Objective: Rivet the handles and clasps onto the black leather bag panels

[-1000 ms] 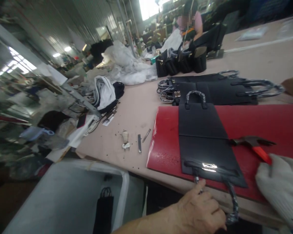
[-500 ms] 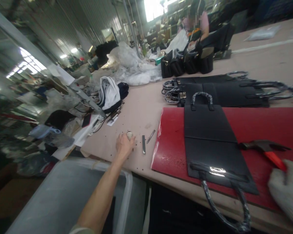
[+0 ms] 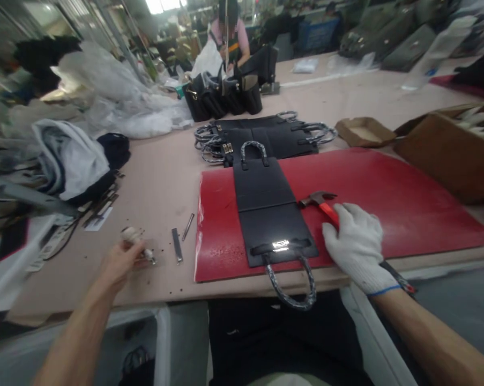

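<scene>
My bare left hand point(image 3: 123, 262) is closed around a small tool with a pale, bulbous wrapped handle point(image 3: 131, 235) and a metal tip pointing right, above the table's near left part. A flat metal bar point(image 3: 177, 245) and a thin metal rod point(image 3: 188, 227) lie to its right. My right hand point(image 3: 356, 244), in a white knitted glove, is around the red handle of a claw hammer point(image 3: 319, 199), which lies low over the red board point(image 3: 386, 187). A black bag panel point(image 3: 263, 193) with plastic-wrapped handles lies flat on the board, one handle hanging past the near edge.
More black bag panels point(image 3: 266, 138) lie behind the board, with upright black bags point(image 3: 225, 96) beyond. Cardboard boxes point(image 3: 446, 155) stand at right. Cloth point(image 3: 73, 161) and plastic sheeting sit at left. A grey bin point(image 3: 163, 332) is below the table edge. A person works across the table.
The view has swung right, bringing the boxes and the whole right hand into sight. My left hand has turned the wrapped tool so that its metal tip shows. The bag panel stays on the board.
</scene>
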Motion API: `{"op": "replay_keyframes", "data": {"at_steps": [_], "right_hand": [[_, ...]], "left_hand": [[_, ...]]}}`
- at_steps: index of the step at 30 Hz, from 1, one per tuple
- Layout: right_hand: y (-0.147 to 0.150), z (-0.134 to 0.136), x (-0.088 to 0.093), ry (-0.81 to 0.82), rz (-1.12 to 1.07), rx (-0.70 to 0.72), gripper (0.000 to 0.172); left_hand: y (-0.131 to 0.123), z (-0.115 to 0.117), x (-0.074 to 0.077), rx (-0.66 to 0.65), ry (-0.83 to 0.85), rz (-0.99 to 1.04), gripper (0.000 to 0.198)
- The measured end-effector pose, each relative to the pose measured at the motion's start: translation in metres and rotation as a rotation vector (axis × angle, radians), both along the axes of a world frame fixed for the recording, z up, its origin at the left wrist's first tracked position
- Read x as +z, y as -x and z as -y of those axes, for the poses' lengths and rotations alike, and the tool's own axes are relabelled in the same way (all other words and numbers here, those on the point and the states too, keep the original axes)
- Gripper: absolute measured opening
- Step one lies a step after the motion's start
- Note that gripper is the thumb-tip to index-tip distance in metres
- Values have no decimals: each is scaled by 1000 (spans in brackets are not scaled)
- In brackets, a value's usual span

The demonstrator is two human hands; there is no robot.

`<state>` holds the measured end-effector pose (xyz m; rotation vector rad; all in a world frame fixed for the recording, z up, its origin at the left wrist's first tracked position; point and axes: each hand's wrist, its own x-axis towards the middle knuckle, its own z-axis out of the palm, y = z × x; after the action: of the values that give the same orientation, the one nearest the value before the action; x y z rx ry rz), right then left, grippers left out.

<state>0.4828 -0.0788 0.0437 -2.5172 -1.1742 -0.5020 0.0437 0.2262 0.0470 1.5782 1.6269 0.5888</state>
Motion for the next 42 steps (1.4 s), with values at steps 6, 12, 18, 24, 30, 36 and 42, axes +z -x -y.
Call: {"op": "replay_keyframes", "data": {"at_steps": [6, 12, 18, 24, 30, 36, 42], "right_hand": [[51, -16, 14, 21, -228, 522, 47], [62, -33, 0, 235, -243, 682, 60], [60, -33, -5, 199, -234, 675, 56], [62, -34, -5, 181, -271, 654, 56], [61, -36, -7, 172, -292, 652, 54], [61, -36, -8, 156, -297, 654, 54], [60, -36, -9, 153, -298, 649, 55]], "left_hand": [[-69, 70, 12, -38, 58, 681, 58], [-155, 120, -10, -167, 149, 962, 53], [-175, 142, -43, -370, 65, 940, 36], [-173, 154, -48, -500, -158, 901, 24], [-174, 159, -42, -568, -217, 768, 23], [-178, 160, -39, -576, -342, 776, 19], [-179, 161, -41, -639, -404, 774, 24]]}}
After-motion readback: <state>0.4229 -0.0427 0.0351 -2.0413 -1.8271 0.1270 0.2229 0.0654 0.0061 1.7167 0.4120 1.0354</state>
